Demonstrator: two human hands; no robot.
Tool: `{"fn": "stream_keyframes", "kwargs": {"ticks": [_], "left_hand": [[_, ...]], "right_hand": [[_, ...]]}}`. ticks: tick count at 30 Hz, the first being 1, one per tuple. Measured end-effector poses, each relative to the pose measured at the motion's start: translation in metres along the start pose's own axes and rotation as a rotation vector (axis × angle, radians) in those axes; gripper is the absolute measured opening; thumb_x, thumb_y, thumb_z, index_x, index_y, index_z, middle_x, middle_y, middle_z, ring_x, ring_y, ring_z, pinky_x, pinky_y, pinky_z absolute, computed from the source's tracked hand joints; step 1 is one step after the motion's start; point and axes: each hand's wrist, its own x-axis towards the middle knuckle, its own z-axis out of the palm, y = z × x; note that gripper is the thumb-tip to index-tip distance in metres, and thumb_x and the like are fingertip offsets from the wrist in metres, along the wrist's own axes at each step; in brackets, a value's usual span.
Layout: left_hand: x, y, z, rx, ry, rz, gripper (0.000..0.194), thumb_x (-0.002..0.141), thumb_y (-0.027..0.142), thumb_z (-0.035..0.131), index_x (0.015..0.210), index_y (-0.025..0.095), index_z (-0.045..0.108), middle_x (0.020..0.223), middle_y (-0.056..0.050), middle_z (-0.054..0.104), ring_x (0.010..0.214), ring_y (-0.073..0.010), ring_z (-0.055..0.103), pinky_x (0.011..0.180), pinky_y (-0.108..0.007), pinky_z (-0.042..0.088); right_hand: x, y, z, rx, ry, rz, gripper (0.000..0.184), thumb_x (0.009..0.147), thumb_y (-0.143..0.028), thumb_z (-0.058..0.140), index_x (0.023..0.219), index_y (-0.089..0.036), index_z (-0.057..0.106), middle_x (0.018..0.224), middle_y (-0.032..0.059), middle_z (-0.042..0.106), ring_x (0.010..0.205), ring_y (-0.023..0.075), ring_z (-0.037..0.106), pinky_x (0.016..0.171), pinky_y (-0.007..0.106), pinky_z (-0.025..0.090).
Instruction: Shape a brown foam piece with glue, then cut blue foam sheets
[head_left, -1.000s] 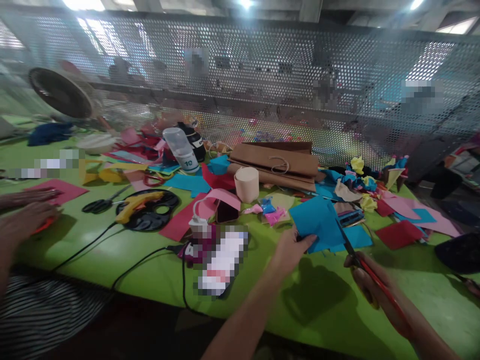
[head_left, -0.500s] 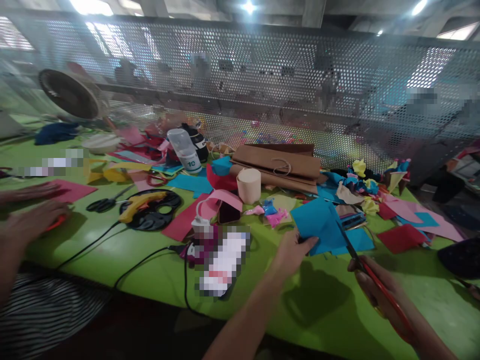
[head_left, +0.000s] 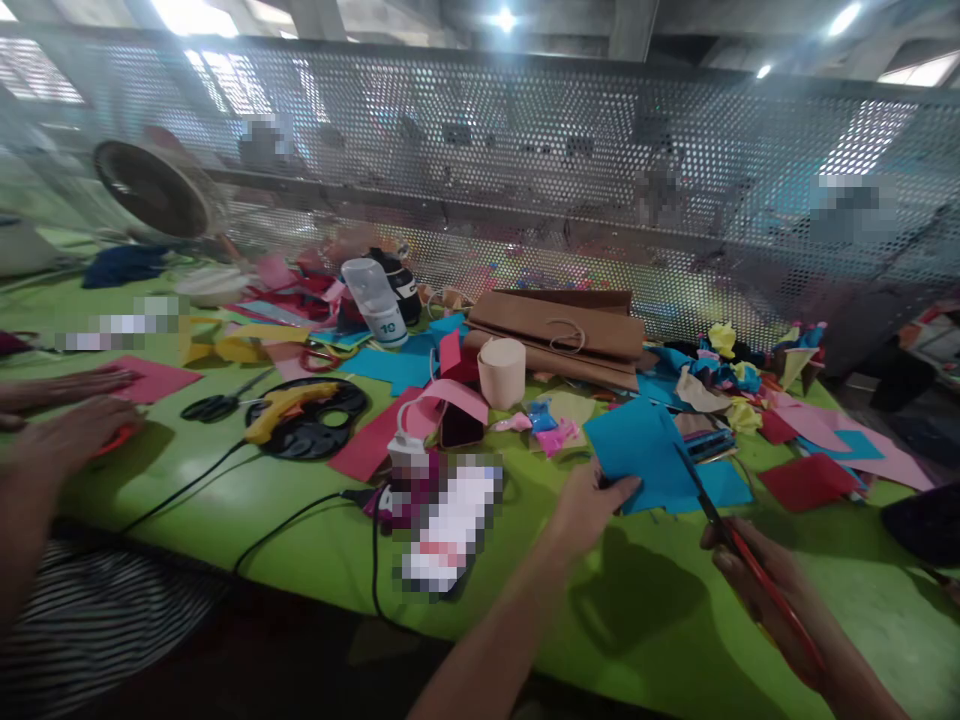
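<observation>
A sheet of blue paper [head_left: 634, 450] is pinched at its lower left edge by my left hand [head_left: 589, 505], thumb on top. My right hand [head_left: 765, 575] is wrapped around red-handled scissors [head_left: 780, 605], whose dark blades point up and left against the right side of the sheet. Whether the blades are parted is hard to see. Another blue paper piece [head_left: 724, 485] lies on the green table just behind the blades. To the right rests a red paper piece [head_left: 810, 480].
At left, a co-worker's hands [head_left: 75, 430] rest by red paper [head_left: 154, 380]. A yellow glue gun [head_left: 289, 415] lies on a black tray [head_left: 330, 440]. A phone [head_left: 450, 530], corded charger [head_left: 409, 450], tape roll [head_left: 502, 372] and brown paper roll [head_left: 555, 330] stand nearby.
The whole view has shifted slightly, so things appear a little further right. Both hands keep their hold on the paper and scissors, with little other visible change.
</observation>
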Motion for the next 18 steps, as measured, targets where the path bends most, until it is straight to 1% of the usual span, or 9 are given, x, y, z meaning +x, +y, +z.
{"fn": "stream_keyframes", "kwargs": {"ticks": [3, 5, 8, 10, 11, 13, 16, 18], "left_hand": [[-0.0001, 0.0007, 0.0000, -0.015, -0.006, -0.008, 0.055, 0.078, 0.054, 0.081, 0.111, 0.011, 0.077, 0.112, -0.016, 0.077, 0.093, -0.0259, 0.070, 0.085, -0.037, 0.056], [-0.0004, 0.0014, 0.0002, -0.005, -0.009, -0.012, 0.053, 0.079, 0.053, 0.080, 0.111, 0.011, 0.077, 0.111, -0.015, 0.077, 0.091, -0.0249, 0.070, 0.084, -0.037, 0.056], [-0.0008, 0.0016, 0.0004, 0.034, 0.004, -0.009, 0.050, 0.080, 0.050, 0.079, 0.111, 0.012, 0.076, 0.106, -0.013, 0.077, 0.086, -0.0226, 0.068, 0.079, -0.034, 0.055], [-0.0013, 0.0018, 0.0006, 0.054, 0.014, -0.005, 0.049, 0.080, 0.049, 0.079, 0.111, 0.012, 0.076, 0.103, -0.013, 0.077, 0.085, -0.0222, 0.067, 0.077, -0.033, 0.055], [-0.0016, 0.0020, 0.0008, 0.061, 0.014, -0.004, 0.048, 0.080, 0.049, 0.079, 0.110, 0.011, 0.076, 0.103, -0.013, 0.077, 0.086, -0.0226, 0.067, 0.077, -0.033, 0.055], [-0.0025, 0.0028, 0.0014, 0.071, 0.007, -0.001, 0.048, 0.080, 0.048, 0.079, 0.109, 0.011, 0.076, 0.104, -0.013, 0.077, 0.089, -0.0242, 0.068, 0.078, -0.033, 0.055], [-0.0044, 0.0038, 0.0029, 0.077, -0.009, 0.000, 0.047, 0.080, 0.048, 0.079, 0.109, 0.011, 0.076, 0.105, -0.014, 0.077, 0.093, -0.0260, 0.069, 0.079, -0.034, 0.056], [-0.0058, 0.0042, 0.0040, 0.076, -0.018, -0.007, 0.047, 0.080, 0.048, 0.080, 0.109, 0.011, 0.076, 0.102, -0.014, 0.077, 0.094, -0.0265, 0.069, 0.080, -0.034, 0.056]], "right_hand": [[-0.0001, -0.0018, -0.0020, -0.050, -0.010, -0.019, 0.041, 0.084, -0.067, 0.063, 0.088, -0.026, 0.064, 0.059, -0.0064, 0.044, 0.047, 0.0124, 0.040, 0.044, 0.026, 0.033], [-0.0020, -0.0031, -0.0038, -0.073, -0.019, -0.019, 0.043, 0.086, -0.069, 0.060, 0.091, -0.026, 0.064, 0.060, -0.0054, 0.048, 0.049, 0.0133, 0.043, 0.045, 0.026, 0.036], [-0.0048, -0.0032, -0.0057, -0.087, -0.004, -0.030, 0.048, 0.085, -0.072, 0.059, 0.100, -0.027, 0.067, 0.076, 0.0003, 0.064, 0.060, 0.0173, 0.057, 0.053, 0.028, 0.048], [-0.0050, -0.0016, -0.0062, -0.069, -0.004, -0.048, 0.050, 0.084, -0.072, 0.062, 0.104, -0.027, 0.069, 0.088, 0.0034, 0.069, 0.070, 0.0203, 0.064, 0.063, 0.031, 0.056], [-0.0045, -0.0005, -0.0061, -0.056, -0.010, -0.054, 0.050, 0.084, -0.071, 0.062, 0.105, -0.027, 0.070, 0.091, 0.0038, 0.070, 0.073, 0.0210, 0.065, 0.068, 0.032, 0.058], [-0.0029, 0.0018, -0.0053, -0.029, -0.022, -0.054, 0.050, 0.084, -0.071, 0.063, 0.107, -0.027, 0.071, 0.091, 0.0034, 0.070, 0.073, 0.0206, 0.064, 0.072, 0.034, 0.060], [-0.0011, 0.0043, -0.0033, 0.017, -0.027, -0.019, 0.051, 0.084, -0.070, 0.064, 0.113, -0.028, 0.071, 0.090, 0.0023, 0.069, 0.069, 0.0189, 0.063, 0.069, 0.034, 0.060], [-0.0004, 0.0054, -0.0019, 0.040, -0.012, 0.016, 0.054, 0.084, -0.070, 0.064, 0.117, -0.028, 0.070, 0.094, 0.0031, 0.071, 0.068, 0.0190, 0.065, 0.066, 0.033, 0.059]]}}
